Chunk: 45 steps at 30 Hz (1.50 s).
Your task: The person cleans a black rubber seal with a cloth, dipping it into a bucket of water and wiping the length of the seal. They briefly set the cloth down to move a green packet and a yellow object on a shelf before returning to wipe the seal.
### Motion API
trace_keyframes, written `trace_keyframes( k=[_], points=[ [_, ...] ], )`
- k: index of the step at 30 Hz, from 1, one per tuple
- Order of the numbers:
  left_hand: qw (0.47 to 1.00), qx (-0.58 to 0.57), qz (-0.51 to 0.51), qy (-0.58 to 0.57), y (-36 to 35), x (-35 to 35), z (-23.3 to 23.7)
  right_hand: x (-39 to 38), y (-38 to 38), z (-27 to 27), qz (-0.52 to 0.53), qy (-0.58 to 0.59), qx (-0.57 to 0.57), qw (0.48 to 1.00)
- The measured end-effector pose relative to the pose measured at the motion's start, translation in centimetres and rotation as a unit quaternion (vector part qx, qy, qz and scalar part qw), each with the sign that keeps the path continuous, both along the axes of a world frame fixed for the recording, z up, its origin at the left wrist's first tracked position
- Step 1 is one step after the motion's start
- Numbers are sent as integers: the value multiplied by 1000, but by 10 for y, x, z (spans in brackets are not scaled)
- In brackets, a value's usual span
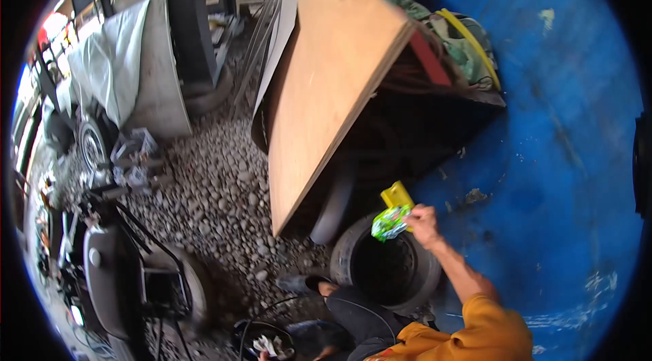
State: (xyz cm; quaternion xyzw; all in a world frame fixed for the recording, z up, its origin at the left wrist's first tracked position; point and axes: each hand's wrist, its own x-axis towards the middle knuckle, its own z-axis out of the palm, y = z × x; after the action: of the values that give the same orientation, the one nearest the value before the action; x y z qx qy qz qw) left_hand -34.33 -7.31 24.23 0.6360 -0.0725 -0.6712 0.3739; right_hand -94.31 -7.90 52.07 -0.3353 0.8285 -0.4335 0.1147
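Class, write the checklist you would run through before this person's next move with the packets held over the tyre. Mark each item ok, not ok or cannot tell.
1. Grip: the right hand has its fingers closed on the green packet and a yellow item: ok.
2. Position: the green packet hangs over the tyre at its opening: ok.
3. Tyre hollow free of things: too dark inside: cannot tell.
4. Left hand free and out of the way: out of view: cannot tell.
5. Board leaning beside the tyre is steady: its support is hidden: cannot tell.
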Motion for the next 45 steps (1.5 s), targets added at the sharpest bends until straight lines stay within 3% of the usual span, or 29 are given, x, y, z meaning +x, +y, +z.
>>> trace_keyframes(
  k=[2,5,6,7,9,13,16,18,21,23,27,34,38,42,43,44,45],
  points=[
    [999,7,14,40,-21,-19,8,-17,-4,63,-24,-32,-114,993],
    [996,7,20,88,-47,-40,22,-31,-20,187,-73,-29,-147,986],
    [995,5,19,100,-53,-45,27,-43,-34,216,-63,-77,-209,973],
    [994,6,16,109,-59,-50,31,-43,-45,262,-72,-106,-190,973],
    [992,3,17,125,-71,-58,43,-105,-74,319,-65,-190,-192,961],
    [989,7,19,147,-81,-66,51,-156,-133,373,-65,-203,-233,949],
    [988,14,19,153,-85,-67,54,-234,-183,369,-135,-103,-255,952],
    [988,19,18,155,-86,-66,55,-246,-200,366,-202,42,-234,950],
    [988,24,21,154,-88,-65,59,-308,-215,324,-238,-86,-262,931],
    [987,29,24,156,-89,-64,60,-304,-215,310,-256,-168,-257,916],
    [987,37,25,155,-92,-65,66,-341,-190,280,-321,-105,-144,930],
    [986,52,12,156,-98,-66,68,-337,-170,265,-260,57,-94,959],
    [986,59,8,159,-95,-62,69,-328,-162,262,-241,199,-77,947],
    [984,63,12,167,-85,-50,72,-322,-151,262,-242,192,-64,949],
    [983,61,16,174,-81,-42,71,-321,-149,256,-277,286,-81,914],
    [981,58,18,182,-76,-34,72,-325,-146,254,-291,308,-88,901],
    [981,55,23,187,-67,-22,69,-337,-141,240,-318,380,-178,850]
  ],
)
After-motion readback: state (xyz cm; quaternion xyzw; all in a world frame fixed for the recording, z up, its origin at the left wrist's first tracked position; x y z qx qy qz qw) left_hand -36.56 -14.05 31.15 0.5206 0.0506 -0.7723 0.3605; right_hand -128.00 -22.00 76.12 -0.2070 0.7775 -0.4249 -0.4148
